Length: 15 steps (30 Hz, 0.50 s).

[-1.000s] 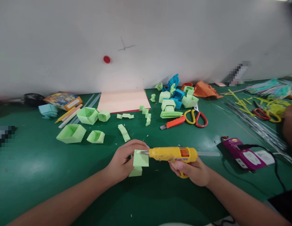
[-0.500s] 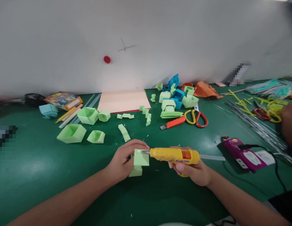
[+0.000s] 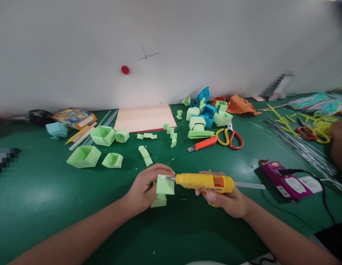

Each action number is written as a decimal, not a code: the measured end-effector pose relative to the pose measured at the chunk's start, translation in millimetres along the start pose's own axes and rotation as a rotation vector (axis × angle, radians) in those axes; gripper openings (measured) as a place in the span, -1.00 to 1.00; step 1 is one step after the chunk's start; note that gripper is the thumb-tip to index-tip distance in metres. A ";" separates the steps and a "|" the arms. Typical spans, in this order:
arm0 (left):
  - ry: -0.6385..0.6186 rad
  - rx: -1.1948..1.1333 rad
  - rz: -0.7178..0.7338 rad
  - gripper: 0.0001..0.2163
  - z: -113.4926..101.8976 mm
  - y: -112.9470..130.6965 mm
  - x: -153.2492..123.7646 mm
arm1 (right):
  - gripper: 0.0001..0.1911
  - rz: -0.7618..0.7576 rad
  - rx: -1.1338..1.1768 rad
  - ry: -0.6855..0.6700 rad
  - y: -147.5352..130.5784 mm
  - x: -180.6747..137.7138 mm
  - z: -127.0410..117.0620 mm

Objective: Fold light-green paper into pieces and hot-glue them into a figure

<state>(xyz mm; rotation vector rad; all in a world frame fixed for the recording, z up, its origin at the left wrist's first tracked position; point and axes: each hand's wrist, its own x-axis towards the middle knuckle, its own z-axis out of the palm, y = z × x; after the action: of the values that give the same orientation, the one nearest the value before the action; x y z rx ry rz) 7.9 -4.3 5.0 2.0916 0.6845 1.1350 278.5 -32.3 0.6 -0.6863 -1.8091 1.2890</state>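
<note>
Green is the colour of the bench [image 3: 49, 198], and close to the middle of its near edge the left hand [image 3: 143, 188] holds a light green paper piece [image 3: 164, 186], folded into a small boxy shape. The fingers are curled around its left side and the thumb lies over its top, so the hand is closed on it. The right hand [image 3: 226, 198] is closed around the handle of a yellow glue gun [image 3: 204, 181]. The gun lies level and points to the left, and its metal tip touches the upper right part of the paper piece. A clear glue stick [image 3: 249, 185] comes out of the back of the gun. Near it, toward the right edge, a purple device [image 3: 284, 181] with a black cable lies on the bench. Farther from the hands, toward the far edge, lie scissors [image 3: 232, 138] with yellow and red handles, and an orange knife [image 3: 203, 144] is just beside them. Behind these is a heap of folded papers [image 3: 208, 112], green and blue. A pink sheet [image 3: 144, 117] lies flat at the far edge. Four open paper boxes [image 3: 84, 156], light green, stand on the left part of the bench, well apart from the hands, and a paper strip [image 3: 145, 155] lies between them and the left hand. At the right edge the arm of another person [image 3: 339, 147] shows partly.
</note>
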 end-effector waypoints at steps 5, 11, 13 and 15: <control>0.001 -0.019 -0.007 -0.82 0.0 0.2 -0.4 | -0.66 0.001 0.001 0.014 0.0 0.3 0.8; 0.005 -0.024 0.004 -0.82 0.0 -0.2 -0.4 | -0.66 0.007 0.009 0.020 -0.9 1.8 1.3; 0.007 -0.027 0.003 -0.83 0.2 -0.2 -0.3 | -0.65 0.009 0.015 0.020 -2.0 2.6 1.3; 0.009 -0.029 0.004 -0.83 0.2 0.1 -0.2 | -0.65 0.008 0.022 0.017 -3.2 3.3 1.2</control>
<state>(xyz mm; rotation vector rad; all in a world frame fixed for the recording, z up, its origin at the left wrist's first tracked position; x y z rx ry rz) 8.0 -4.5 4.9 2.0660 0.6646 1.1506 275.8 -31.4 4.4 -0.6909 -1.7776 1.3025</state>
